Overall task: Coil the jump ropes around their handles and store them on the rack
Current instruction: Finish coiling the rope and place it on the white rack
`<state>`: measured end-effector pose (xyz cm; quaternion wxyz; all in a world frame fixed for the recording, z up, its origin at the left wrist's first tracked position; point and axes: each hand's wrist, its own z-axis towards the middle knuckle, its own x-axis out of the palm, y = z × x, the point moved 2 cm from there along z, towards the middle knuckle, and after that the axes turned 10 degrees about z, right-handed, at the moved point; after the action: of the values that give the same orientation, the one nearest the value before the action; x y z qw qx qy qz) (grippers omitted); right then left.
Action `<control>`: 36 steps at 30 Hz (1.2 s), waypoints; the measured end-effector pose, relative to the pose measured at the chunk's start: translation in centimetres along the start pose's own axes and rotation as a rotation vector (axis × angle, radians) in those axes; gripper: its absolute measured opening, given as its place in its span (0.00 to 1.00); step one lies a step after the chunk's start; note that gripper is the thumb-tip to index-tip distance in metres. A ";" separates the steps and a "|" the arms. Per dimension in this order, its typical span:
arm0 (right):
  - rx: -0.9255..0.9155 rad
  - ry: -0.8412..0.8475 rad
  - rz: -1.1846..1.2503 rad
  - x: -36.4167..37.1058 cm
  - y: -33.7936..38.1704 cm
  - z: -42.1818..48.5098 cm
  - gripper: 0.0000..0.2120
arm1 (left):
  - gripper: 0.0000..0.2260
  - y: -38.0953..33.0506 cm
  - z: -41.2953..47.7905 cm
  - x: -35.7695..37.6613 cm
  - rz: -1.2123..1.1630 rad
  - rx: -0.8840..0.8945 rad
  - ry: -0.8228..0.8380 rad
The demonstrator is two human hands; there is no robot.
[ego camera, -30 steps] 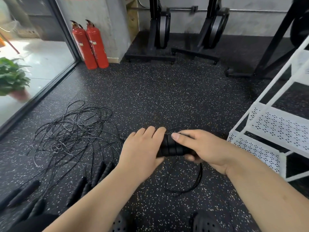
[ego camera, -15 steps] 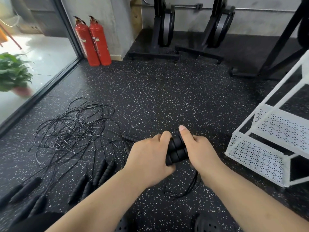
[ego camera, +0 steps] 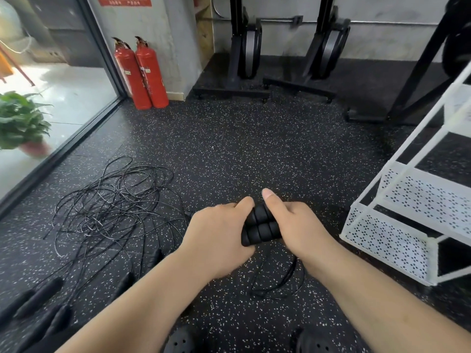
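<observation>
Gripping one end each, the left hand (ego camera: 219, 235) and the right hand (ego camera: 298, 225) are curled round the two black ribbed foam handles (ego camera: 260, 225), which are held side by side above the speckled black rubber floor (ego camera: 254, 154). One right finger is stretched along the top. The thin black cord (ego camera: 280, 284) hangs beneath in a loose loop, not yet wound.

The handles are best kept parallel and pressed together by one hand while the cord is wound on in tight, even turns. The white perforated metal rack (ego camera: 397, 240) stands near on the right.

A second ago the handles were held nearly level; now they are tilted, and the hands have been drawn closer together.
</observation>
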<state>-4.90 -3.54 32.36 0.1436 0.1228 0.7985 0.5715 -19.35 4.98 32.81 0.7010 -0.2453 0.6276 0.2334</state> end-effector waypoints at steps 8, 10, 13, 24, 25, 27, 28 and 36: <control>-0.145 -0.001 -0.343 -3.2 1.6 -0.3 0.33 | 0.19 1.7 0.9 -0.4 -0.065 -0.019 0.035; -0.207 -0.051 -0.492 -4.2 1.5 0.1 0.30 | 0.18 2.7 1.3 -0.5 -0.089 -0.066 0.044; -0.241 -0.039 -0.639 -4.7 0.7 0.8 0.11 | 0.17 4.3 1.8 -0.3 -0.142 -0.165 0.076; -0.370 -0.179 -1.145 -1.3 0.5 0.5 0.17 | 0.12 6.7 1.9 0.7 -0.328 -0.385 0.166; -0.388 -0.165 -1.143 -1.0 0.6 0.3 0.17 | 0.12 7.0 1.9 0.7 -0.314 -0.406 0.166; -0.423 -0.130 -1.163 -0.5 0.7 -0.1 0.17 | 0.13 7.2 1.8 0.8 -0.213 -0.417 0.183; -0.444 -0.123 -1.196 -0.2 0.7 -0.3 0.17 | 0.14 7.0 1.7 1.0 -0.154 -0.414 0.199; -0.522 -0.136 -1.315 0.0 2.0 -1.7 0.14 | 0.16 4.1 1.1 2.4 0.170 -0.262 0.294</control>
<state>-5.50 -4.37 34.73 0.5330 -0.3876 0.5335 0.5301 -20.84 8.94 30.30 0.5418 -0.3120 0.7060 0.3328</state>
